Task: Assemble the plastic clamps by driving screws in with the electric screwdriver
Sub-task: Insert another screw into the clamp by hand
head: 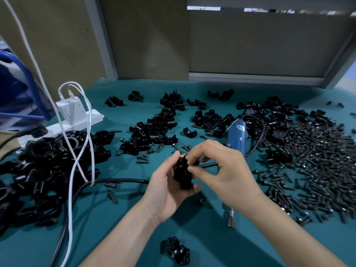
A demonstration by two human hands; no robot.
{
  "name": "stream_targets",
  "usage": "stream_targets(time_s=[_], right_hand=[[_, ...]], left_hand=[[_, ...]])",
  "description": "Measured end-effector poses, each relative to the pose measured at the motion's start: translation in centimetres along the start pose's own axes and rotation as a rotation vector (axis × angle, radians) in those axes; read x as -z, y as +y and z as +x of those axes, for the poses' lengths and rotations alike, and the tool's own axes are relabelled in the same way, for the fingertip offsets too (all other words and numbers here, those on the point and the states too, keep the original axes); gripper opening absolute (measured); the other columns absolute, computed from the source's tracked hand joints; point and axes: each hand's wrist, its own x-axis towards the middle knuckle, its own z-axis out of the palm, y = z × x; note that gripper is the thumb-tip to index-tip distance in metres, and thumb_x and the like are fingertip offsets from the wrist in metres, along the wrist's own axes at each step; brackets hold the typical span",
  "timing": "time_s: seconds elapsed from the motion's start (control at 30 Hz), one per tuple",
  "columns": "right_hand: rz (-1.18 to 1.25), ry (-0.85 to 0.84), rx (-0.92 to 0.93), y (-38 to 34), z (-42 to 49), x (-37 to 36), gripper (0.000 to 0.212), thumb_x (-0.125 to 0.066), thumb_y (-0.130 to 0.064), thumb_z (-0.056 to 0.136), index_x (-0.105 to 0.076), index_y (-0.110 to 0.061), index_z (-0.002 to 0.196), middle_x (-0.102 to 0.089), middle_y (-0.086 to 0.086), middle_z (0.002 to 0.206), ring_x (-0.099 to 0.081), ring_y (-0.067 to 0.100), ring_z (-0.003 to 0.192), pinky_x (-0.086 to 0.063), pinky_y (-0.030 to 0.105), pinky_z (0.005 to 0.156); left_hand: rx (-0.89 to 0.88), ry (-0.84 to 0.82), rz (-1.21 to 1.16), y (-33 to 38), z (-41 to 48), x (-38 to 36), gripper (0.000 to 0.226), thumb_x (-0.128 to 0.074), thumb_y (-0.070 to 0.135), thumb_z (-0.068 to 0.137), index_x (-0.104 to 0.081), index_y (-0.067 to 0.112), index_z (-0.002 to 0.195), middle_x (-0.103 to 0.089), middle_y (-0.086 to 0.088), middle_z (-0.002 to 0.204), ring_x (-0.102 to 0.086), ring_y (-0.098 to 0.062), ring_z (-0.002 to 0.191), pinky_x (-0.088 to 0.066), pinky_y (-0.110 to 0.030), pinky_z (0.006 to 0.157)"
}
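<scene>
A heap of assembled clamps [44, 160] lies at the left of the green worktop [212, 239], under white charger cables [81, 151]. At centre, the left hand [167, 187] grips a black plastic clamp [183, 174] above the worktop, while the right hand [219, 170] pinches its top with fingertips. Behind them lies the blue electric screwdriver [236, 136], with a pile of screws [312, 160] at the right.

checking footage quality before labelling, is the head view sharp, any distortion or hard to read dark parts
Head view: wide-angle bending shows at the edges, the left side smears into blur around the blue object. Centre is fairly sharp: left hand and right hand hold a black clamp whose detail is lost in darkness. Soft, even light, faint shadows on the green mat; mild sheen on the screw pile.
</scene>
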Motion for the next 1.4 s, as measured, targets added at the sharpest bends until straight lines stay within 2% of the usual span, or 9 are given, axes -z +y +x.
stream_targets(time_s=[0.1,0.3,0.43,0.57,0.7,0.87,1.0,1.13,1.4], right_hand=[[0.107,-0.015,-0.022,0.1,-0.1,0.3,0.017,-0.071,0.006,0.080,-0.065,-0.010,0.082,-0.065,-0.001,0.089,-0.062,0.015,0.087,-0.053,0.029,0.076],[0.237,-0.017,-0.041,0.0,0.1,0.8,0.017,-0.071,0.011,0.078,-0.063,-0.004,0.078,-0.066,0.004,0.090,-0.065,0.013,0.083,-0.054,0.018,0.072],[0.201,-0.054,-0.023,0.0,0.1,1.2,0.018,-0.073,0.006,0.078,-0.064,-0.009,0.079,-0.067,-0.004,0.091,-0.064,0.012,0.088,-0.051,0.019,0.079],[0.222,-0.089,-0.087,0.4,-0.1,1.7,0.021,-0.073,0.005,0.079,-0.064,-0.014,0.080,-0.068,-0.010,0.092,-0.065,0.013,0.096,-0.051,0.025,0.086],[0.366,-0.086,-0.207,0.8,-0.4,1.8,0.023,-0.067,0.012,0.081,-0.064,-0.010,0.085,-0.069,0.000,0.091,-0.067,0.012,0.090,-0.051,0.021,0.084],[0.512,-0.036,-0.336,1.4,-0.9,1.3,0.026,-0.064,0.014,0.081,-0.063,-0.007,0.096,-0.067,0.004,0.098,-0.065,0.014,0.092,-0.054,0.024,0.078],[0.831,-0.032,-0.493,1.6,-1.3,0.6,0.027,-0.069,-0.004,0.074,-0.063,-0.005,0.101,-0.066,0.004,0.097,-0.068,0.021,0.087,-0.058,0.032,0.075],[0.931,-0.007,-0.508,2.0,-1.5,0.4,0.026,-0.072,-0.008,0.071,-0.069,-0.011,0.097,-0.069,0.003,0.101,-0.068,0.026,0.094,-0.058,0.039,0.079],[0.978,-0.005,-0.482,2.7,-2.0,0.4,0.033,-0.075,-0.013,0.069,-0.073,-0.015,0.102,-0.068,0.006,0.109,-0.068,0.025,0.099,-0.057,0.036,0.082]], left_hand=[[-0.010,-0.022,-0.067,0.2,-0.1,-0.1,0.024,-0.066,0.039,0.077,-0.075,0.016,0.080,-0.067,-0.006,0.086,-0.060,-0.013,0.068,-0.049,-0.025,0.057],[-0.024,-0.049,-0.101,-0.1,0.2,0.2,0.039,-0.067,0.043,0.076,-0.076,0.010,0.096,-0.065,-0.015,0.110,-0.064,-0.012,0.076,-0.053,-0.020,0.061],[-0.015,-0.102,-0.056,0.0,0.2,0.5,0.049,-0.079,0.054,0.063,-0.079,0.012,0.090,-0.071,-0.010,0.099,-0.068,-0.012,0.080,-0.057,-0.023,0.069],[-0.038,-0.148,0.012,0.0,0.0,0.4,0.054,-0.088,0.051,0.055,-0.073,0.015,0.093,-0.064,-0.001,0.079,-0.060,-0.009,0.064,-0.052,-0.022,0.056],[-0.240,-0.032,0.266,-0.3,0.0,0.0,0.024,-0.081,0.042,0.063,-0.068,0.030,0.079,-0.062,0.008,0.074,-0.057,-0.003,0.067,-0.048,-0.017,0.059],[-0.644,0.103,0.767,-0.9,0.0,0.2,0.030,-0.073,0.046,0.066,-0.058,0.032,0.088,-0.064,0.018,0.076,-0.057,0.003,0.068,-0.045,-0.011,0.066],[-0.670,0.122,0.785,-1.0,-0.2,0.2,0.027,-0.069,0.051,0.073,-0.058,0.039,0.094,-0.066,0.015,0.085,-0.061,-0.001,0.078,-0.047,-0.014,0.072],[-0.639,0.108,0.753,-1.1,-0.4,0.1,0.032,-0.066,0.052,0.077,-0.065,0.035,0.104,-0.067,0.004,0.104,-0.063,-0.009,0.101,-0.048,-0.020,0.087],[-0.659,0.077,0.708,-0.8,-0.7,-0.6,0.028,-0.070,0.031,0.076,-0.069,0.028,0.104,-0.065,0.006,0.099,-0.063,-0.002,0.097,-0.044,-0.011,0.084]])
